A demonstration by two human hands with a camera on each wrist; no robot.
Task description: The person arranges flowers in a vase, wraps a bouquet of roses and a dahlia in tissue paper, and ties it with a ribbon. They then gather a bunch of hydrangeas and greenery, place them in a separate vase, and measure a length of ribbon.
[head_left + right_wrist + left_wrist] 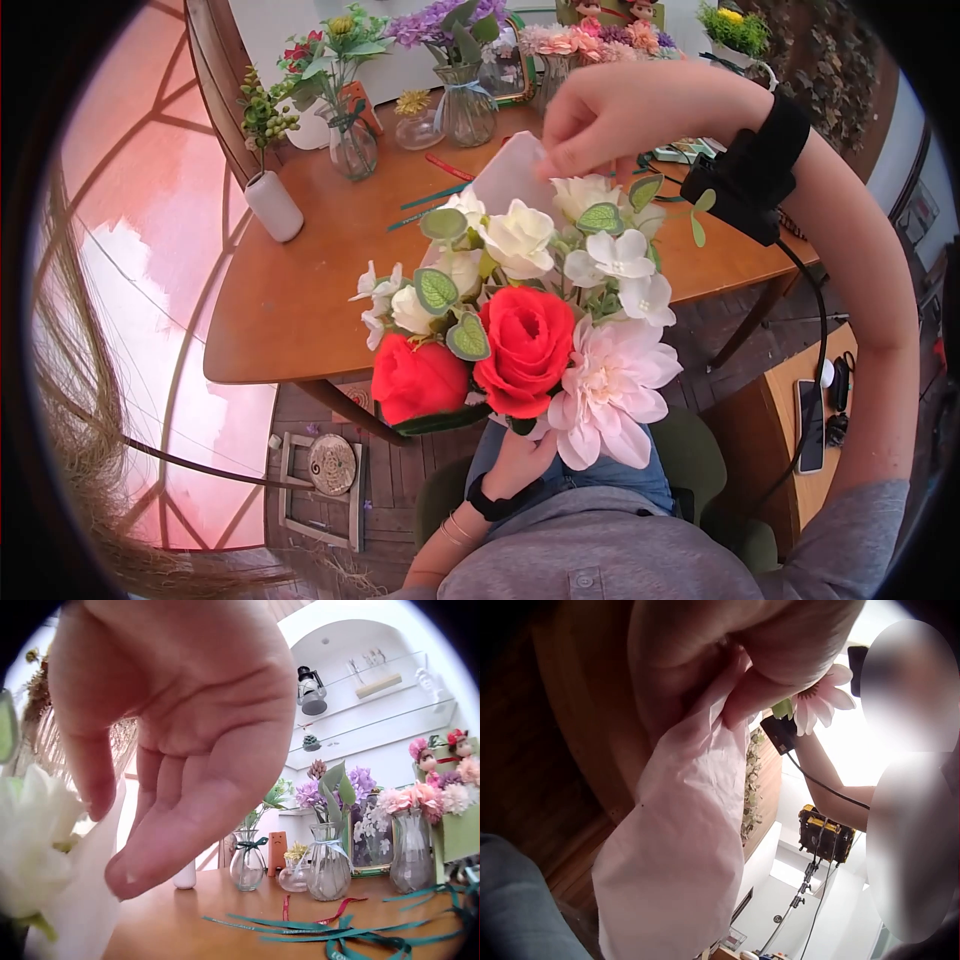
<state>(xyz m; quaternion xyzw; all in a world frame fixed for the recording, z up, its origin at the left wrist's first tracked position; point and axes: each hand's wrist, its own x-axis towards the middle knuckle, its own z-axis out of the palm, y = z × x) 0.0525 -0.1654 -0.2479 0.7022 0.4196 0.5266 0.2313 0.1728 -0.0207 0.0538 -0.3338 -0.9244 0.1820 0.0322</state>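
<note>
A bouquet of artificial flowers fills the middle of the head view: red roses (527, 350), a large pale pink bloom (615, 390), white roses (518, 240) and green leaves. Below the blooms, my left hand (520, 460) grips the gathered stem end. Its curled fingers (780, 645) squeeze pale pink wrapping paper (675, 840) that flares out beneath them in the left wrist view. At the far side of the bouquet, my right hand (620, 115) pinches the upper edge of the paper (510, 170). The thumb and bent fingers (187, 825) straddle that sheet beside a white flower.
On the wooden table (290, 320) stand a white vase (273, 207) and several glass vases (328, 862) of flowers. Green ribbons (300, 930) and a red ribbon (341, 909) lie there too. A phone (811, 425) rests on a side surface at right.
</note>
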